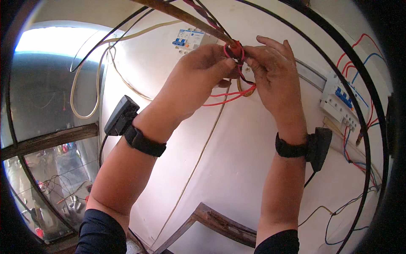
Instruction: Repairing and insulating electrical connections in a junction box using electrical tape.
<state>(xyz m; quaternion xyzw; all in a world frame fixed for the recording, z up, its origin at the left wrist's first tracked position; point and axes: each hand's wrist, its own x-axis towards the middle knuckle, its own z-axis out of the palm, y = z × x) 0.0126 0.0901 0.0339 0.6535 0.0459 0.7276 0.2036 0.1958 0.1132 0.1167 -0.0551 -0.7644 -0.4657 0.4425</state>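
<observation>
Both hands are raised close together around a bundle of red and black wires [242, 53] at the top centre. My left hand [203, 70] pinches the wires between thumb and fingers. Thumb and forefinger of my right hand [274, 70] are closed on the same bundle from the other side, while some of its other fingers stick out. A red loop circles near the end of a brown rod [190, 20] that slants down from above. Red wires [228, 101] bend out below the fingers. The exact spot of contact is partly hidden by the fingers.
A white circuit breaker [188, 40] with blue switches is on the wall behind my left hand. Another breaker unit [343, 99] with red and blue wires is at right. Thick black cables [351, 46] arc across the right. A window [50, 93], cream cable [75, 95] and curved wooden frame [215, 218] surround.
</observation>
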